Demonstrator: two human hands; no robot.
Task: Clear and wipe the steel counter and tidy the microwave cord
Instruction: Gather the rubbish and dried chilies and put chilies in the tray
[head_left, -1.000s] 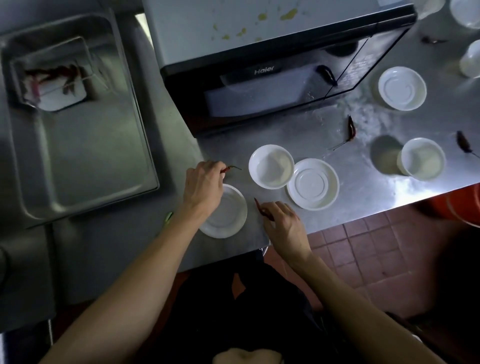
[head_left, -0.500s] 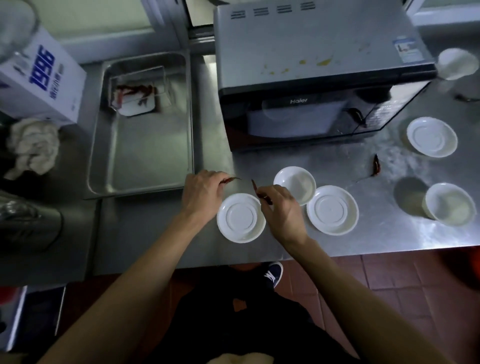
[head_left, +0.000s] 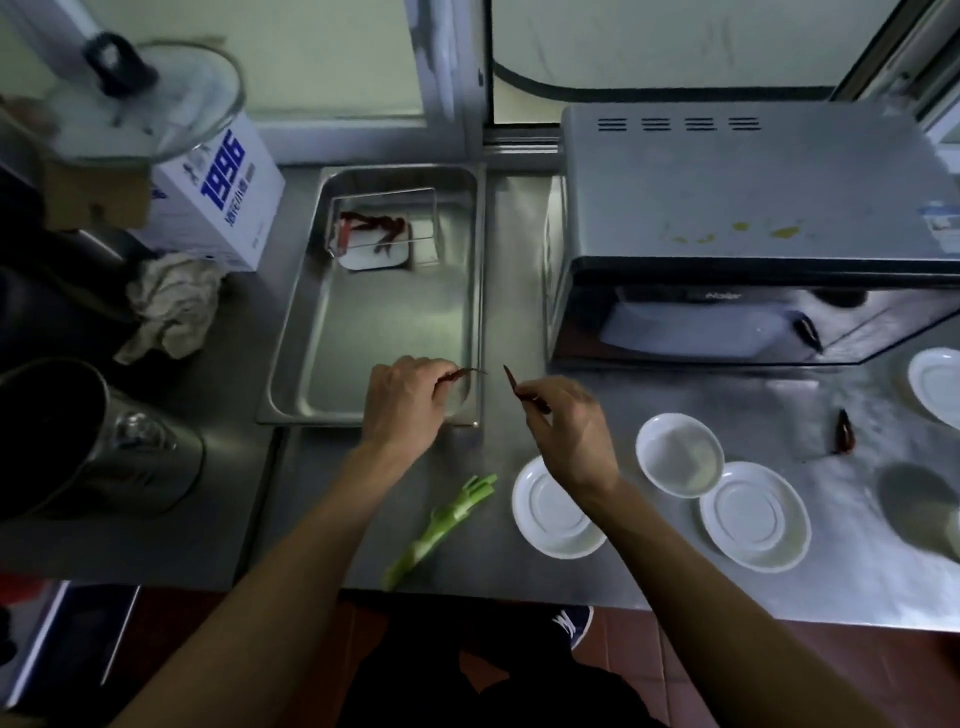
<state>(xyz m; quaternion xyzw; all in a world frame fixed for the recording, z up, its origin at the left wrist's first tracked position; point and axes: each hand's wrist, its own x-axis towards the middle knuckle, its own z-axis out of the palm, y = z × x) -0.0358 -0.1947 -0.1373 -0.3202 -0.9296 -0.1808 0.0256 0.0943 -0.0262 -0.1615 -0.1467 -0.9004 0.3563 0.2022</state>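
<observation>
My left hand (head_left: 402, 402) pinches a dried red chili (head_left: 464, 373) over the near right corner of the steel tray (head_left: 311, 364). My right hand (head_left: 569, 423) pinches a second dried chili (head_left: 511, 382) just right of the tray, above the steel counter (head_left: 498, 561). A small container of chilies (head_left: 375, 239) sits at the tray's far end. Another loose chili (head_left: 845, 436) lies on the counter before the microwave (head_left: 753, 244). A black cord (head_left: 649, 89) runs behind the microwave. A crumpled cloth (head_left: 169, 304) lies at the left.
White saucers (head_left: 553, 514) (head_left: 756, 517), a white bowl (head_left: 679, 453) and a plate (head_left: 937, 384) sit on the counter. A green scallion piece (head_left: 441, 525) lies near the front edge. A white box (head_left: 218, 208), glass lid (head_left: 140, 98) and metal pot (head_left: 78, 441) stand left.
Both hands have lifted from the saucers and moved left and away toward the steel tray, each still holding its chili. The view shifted left, revealing the scallion.
</observation>
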